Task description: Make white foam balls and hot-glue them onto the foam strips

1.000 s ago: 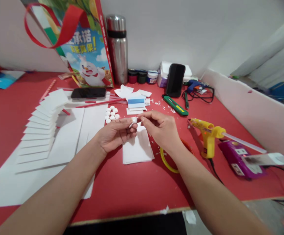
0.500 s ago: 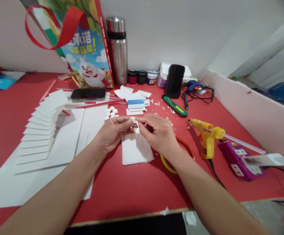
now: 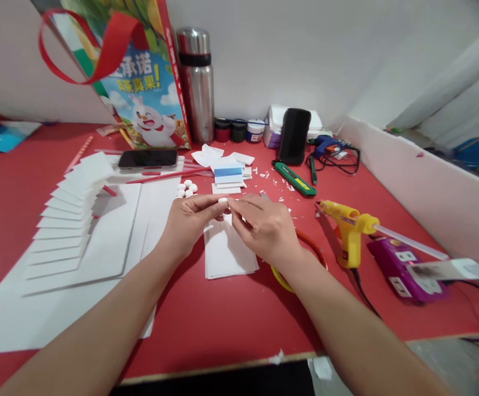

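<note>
Between thumb and forefinger, my left hand [image 3: 190,220] pinches a small white round piece [image 3: 223,201]. My right hand [image 3: 262,223] meets it from the right, its thumb and forefinger closed at the piece's edge. Both hands are above a stack of white rectangular sheets [image 3: 229,253] on the red table. Several white round pieces [image 3: 187,188] lie just behind my left hand. Beyond the fingers sits a small pile of white cards with a blue-striped one [image 3: 228,175]. A thin grey edge shows behind my right hand; what it belongs to is unclear.
Fanned white strips [image 3: 60,231] and large sheets cover the left. At the right are a yellow glue gun [image 3: 348,228], a purple power strip [image 3: 408,269] and a green cutter [image 3: 295,179]. A yellow-orange ring [image 3: 282,279] lies under my right wrist. A steel flask [image 3: 198,91] stands behind.
My left hand has turned slightly and its fingers have drawn closer together around the piece. My right fingers have shifted slightly left and closed in on it.
</note>
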Action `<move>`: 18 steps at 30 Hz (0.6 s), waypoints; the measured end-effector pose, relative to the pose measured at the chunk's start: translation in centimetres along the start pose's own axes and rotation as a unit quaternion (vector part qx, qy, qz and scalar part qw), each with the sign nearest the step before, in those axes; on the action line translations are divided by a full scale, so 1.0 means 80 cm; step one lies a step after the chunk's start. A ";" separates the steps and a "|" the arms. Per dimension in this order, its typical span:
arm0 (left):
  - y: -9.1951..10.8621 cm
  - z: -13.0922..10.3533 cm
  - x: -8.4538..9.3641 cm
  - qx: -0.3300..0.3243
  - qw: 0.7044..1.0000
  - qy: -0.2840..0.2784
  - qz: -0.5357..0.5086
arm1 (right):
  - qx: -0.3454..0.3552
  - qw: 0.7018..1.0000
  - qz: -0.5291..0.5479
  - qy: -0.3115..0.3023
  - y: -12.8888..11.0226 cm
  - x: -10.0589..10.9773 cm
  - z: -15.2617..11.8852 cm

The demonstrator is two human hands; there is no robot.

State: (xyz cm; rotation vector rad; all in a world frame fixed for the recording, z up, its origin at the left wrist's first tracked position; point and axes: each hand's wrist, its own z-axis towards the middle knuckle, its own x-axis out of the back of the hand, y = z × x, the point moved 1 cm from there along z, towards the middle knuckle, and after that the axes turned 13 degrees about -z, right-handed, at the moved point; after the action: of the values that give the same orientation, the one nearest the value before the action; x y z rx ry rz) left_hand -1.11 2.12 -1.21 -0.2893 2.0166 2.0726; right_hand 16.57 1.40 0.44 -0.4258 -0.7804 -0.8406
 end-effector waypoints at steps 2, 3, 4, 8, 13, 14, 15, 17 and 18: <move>0.002 -0.001 -0.001 -0.005 1.000 0.004 0.015 | 0.010 0.999 -0.029 -0.011 -0.002 0.000 0.000; 0.003 -0.001 -0.001 -0.006 1.000 0.006 0.018 | 0.015 0.999 -0.040 -0.013 -0.004 0.000 0.000; 0.004 -0.002 -0.002 -0.006 1.000 0.010 0.020 | 0.019 0.999 -0.049 -0.015 -0.005 0.000 0.000; 0.008 -0.002 -0.004 -0.005 0.999 0.036 0.026 | 0.027 0.997 -0.062 -0.031 -0.007 -0.003 0.000; 0.003 0.001 -0.002 -0.026 0.998 0.056 0.009 | 0.028 0.998 -0.047 -0.041 -0.007 -0.005 -0.001; 0.001 0.001 0.000 -0.034 0.998 0.059 0.006 | 0.024 0.998 -0.037 -0.037 -0.007 -0.005 -0.001; -0.001 0.002 0.001 -0.043 0.997 0.063 0.006 | 0.015 0.999 -0.024 -0.032 -0.007 -0.005 -0.001; -0.004 0.003 0.003 -0.052 0.996 0.070 0.008 | -0.017 1.000 0.012 -0.014 -0.007 -0.003 0.000; -0.004 0.003 0.003 -0.053 0.996 0.071 0.011 | -0.040 0.999 0.034 -0.004 -0.007 -0.003 0.000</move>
State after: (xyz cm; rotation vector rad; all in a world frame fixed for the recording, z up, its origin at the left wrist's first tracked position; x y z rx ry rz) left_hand -1.21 2.41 -1.59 -0.4476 1.9970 2.2358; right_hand 16.05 1.20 0.29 -0.5238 -0.7376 -0.8077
